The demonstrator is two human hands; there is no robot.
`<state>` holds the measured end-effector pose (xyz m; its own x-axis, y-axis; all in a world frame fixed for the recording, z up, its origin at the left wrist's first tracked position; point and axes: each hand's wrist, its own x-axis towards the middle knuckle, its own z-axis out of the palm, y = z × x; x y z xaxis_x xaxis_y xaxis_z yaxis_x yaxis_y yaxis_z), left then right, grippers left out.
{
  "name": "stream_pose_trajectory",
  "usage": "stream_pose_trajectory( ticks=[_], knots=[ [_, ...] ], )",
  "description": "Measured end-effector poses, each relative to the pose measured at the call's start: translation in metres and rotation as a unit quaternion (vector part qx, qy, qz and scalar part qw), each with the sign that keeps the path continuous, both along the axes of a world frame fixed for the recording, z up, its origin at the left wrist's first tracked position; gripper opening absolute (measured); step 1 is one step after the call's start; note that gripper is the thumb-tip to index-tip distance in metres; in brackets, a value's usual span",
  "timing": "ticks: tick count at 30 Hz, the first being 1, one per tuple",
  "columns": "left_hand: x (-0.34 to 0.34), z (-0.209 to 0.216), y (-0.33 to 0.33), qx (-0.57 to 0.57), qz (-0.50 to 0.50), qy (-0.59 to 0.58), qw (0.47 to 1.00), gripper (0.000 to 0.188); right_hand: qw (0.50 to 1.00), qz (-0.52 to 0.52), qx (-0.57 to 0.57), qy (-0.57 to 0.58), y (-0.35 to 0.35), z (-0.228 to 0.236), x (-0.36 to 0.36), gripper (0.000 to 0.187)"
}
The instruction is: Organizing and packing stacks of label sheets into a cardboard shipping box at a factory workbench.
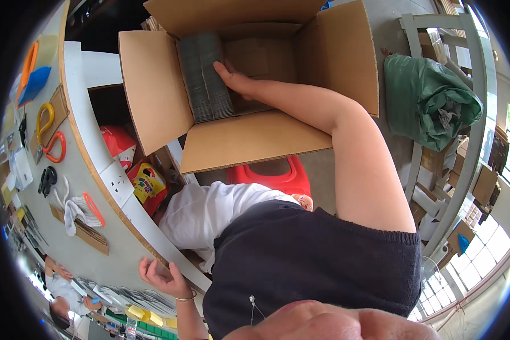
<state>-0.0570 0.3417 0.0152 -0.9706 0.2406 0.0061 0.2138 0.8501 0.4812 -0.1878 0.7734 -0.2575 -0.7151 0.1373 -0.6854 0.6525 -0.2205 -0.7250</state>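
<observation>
My right arm reaches into an open cardboard box, flaps folded out. Inside, along its left wall, thin dark grey flat pieces are packed in two tight rows. My right hand lies against the right side of these rows, its thumb stretched out and part of its fingers out of sight. It does not visibly grip anything. At the lower left, my left hand is beside the edge of the grey worktable, fingers apart and slightly bent, nothing in them.
On the worktable lie yellow-handled scissors, black-handled scissors and a white glove. A red plastic stool stands below the box. To the right, a green bag rests by a grey metal frame. Another person works at the far lower left.
</observation>
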Motion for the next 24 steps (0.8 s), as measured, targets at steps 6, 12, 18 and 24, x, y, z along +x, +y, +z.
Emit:
stream_pose_trajectory(
  ticks=[6,12,18,24],
  knots=[
    [0.0,0.002,0.002,0.0,0.002,-0.014,1.0,0.039,0.999,-0.017,0.022,0.044,-0.002,-0.003,0.003,0.102],
    [-0.002,0.001,0.002,0.001,-0.008,-0.007,1.0,0.041,0.998,-0.028,0.015,0.048,0.0,-0.006,0.003,0.105],
    [-0.005,0.001,0.003,-0.002,-0.012,0.029,1.0,0.042,0.999,0.001,0.02,0.044,0.005,-0.014,-0.005,0.107],
    [-0.004,-0.002,0.012,0.02,0.001,0.076,0.997,0.038,0.982,0.132,0.123,0.056,0.02,-0.001,-0.014,0.083]
  ],
)
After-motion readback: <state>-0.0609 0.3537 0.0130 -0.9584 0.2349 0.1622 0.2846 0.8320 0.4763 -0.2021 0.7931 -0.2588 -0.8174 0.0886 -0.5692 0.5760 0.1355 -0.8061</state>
